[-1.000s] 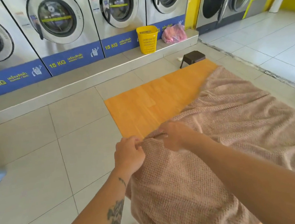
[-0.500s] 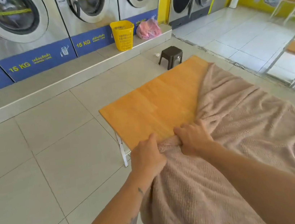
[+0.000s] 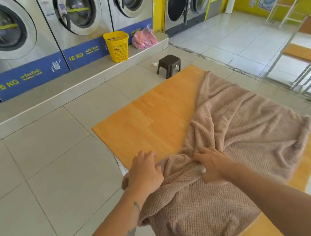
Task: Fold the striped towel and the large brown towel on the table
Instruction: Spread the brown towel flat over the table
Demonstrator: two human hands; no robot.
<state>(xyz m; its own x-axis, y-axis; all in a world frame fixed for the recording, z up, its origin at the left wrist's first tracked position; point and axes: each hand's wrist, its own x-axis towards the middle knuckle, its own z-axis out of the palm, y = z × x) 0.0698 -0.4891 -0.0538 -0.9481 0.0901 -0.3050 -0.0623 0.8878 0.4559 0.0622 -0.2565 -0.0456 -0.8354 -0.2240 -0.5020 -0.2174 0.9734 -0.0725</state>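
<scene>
The large brown towel (image 3: 240,130) lies rumpled over the right half of the orange wooden table (image 3: 150,116), its near end hanging off the front edge. My left hand (image 3: 144,173) grips the towel's bunched edge at the table's near left corner. My right hand (image 3: 211,164) sits just to the right of it, fingers pinching the same gathered edge. Folds radiate from my hands toward the far end. No striped towel is in view.
A row of washing machines (image 3: 76,17) stands on a raised step at the back. A yellow basket (image 3: 117,46) and a pink bag (image 3: 144,38) sit on that step. A small dark stool (image 3: 168,66) stands beyond the table. White metal frames (image 3: 307,68) are at right.
My hands have moved slightly apart along the towel's edge and the towel has bunched more toward them. The view has turned to the right.
</scene>
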